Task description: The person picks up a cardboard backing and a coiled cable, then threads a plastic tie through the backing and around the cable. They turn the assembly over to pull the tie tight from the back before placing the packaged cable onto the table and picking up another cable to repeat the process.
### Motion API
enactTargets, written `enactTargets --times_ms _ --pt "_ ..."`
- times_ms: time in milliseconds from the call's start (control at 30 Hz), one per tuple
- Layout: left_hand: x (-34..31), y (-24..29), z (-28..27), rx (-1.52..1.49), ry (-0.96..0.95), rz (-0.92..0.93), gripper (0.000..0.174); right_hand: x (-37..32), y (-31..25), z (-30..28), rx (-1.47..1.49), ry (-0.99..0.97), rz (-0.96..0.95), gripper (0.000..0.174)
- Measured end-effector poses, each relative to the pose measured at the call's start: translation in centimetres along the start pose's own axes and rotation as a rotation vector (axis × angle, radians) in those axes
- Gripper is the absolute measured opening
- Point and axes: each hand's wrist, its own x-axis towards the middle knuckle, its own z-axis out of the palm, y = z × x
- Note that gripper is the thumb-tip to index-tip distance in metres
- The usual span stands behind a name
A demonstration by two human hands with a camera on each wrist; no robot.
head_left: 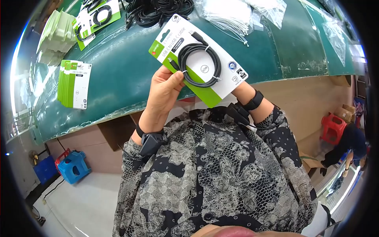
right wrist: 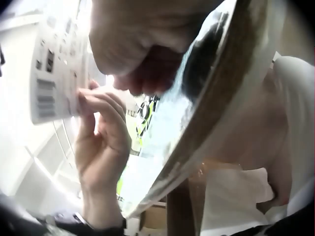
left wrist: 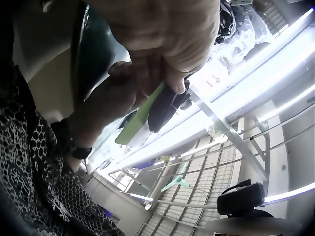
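Note:
My left hand (head_left: 166, 85) pinches the lower left edge of a white and green cardboard packaging card (head_left: 207, 96), thumb on the printed front. A black USB-C cable (head_left: 216, 63), coiled in a ring, is fastened to that front by white ties. My right hand (head_left: 241, 91) is mostly hidden behind the card in the head view. From the right wrist, my right hand (right wrist: 142, 39) shows bent fingers close to the card's back (right wrist: 54, 78); whether they grip anything, I cannot tell. The left wrist view has the card (left wrist: 138, 123) edge-on, between both hands.
On the green table (head_left: 122, 63) lie a fanned stack of cards (head_left: 75, 85), a pale green card pile (head_left: 57, 33) and carded cables (head_left: 103, 15). Farther back are loose black cables (head_left: 158, 12) and bagged white ties (head_left: 227, 15). Stools stand below; another person (head_left: 353, 142) is at right.

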Motion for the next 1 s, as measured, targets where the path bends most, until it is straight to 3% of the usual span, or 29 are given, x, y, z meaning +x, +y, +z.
enactTargets --times_ms 100,133,200,233,333,467,500,600,1000 --pt "0.5 0.3 -0.2 0.107 0.028 0.063 0.027 0.3 -1.5 -1.1 -0.832 0.003 -0.254 0.042" --pt "0.6 0.6 -0.2 0.158 0.055 0.08 0.027 0.5 -2.7 -1.4 -0.838 -0.008 -0.265 0.042" --pt "0.4 1.1 -0.3 0.263 0.121 0.102 0.027 0.6 -5.6 -1.6 -0.287 0.22 -0.001 0.034" --pt "0.3 1.1 -0.5 0.266 0.124 0.106 0.027 0.7 -6.1 -1.5 -0.286 0.215 -0.002 0.034" --pt "0.8 0.1 -1.3 0.182 0.15 0.105 0.026 0.5 -6.9 -1.2 -1.182 0.278 -0.479 0.032" --pt "0.8 -0.2 -2.1 0.178 0.184 0.076 0.024 0.9 -6.1 0.3 -1.347 0.234 -0.559 0.031" --pt "0.7 -0.3 -2.2 0.179 0.188 0.073 0.024 1.0 -5.6 1.0 -1.344 0.232 -0.556 0.031" --pt "1.0 -0.3 -1.9 0.196 0.216 0.052 0.021 1.4 -4.2 2.6 -1.176 0.199 -0.252 0.033" --pt "1.3 -0.1 -2.2 0.149 0.212 0.064 0.027 2.2 -3.4 0.4 -1.071 -0.012 -0.46 0.047"
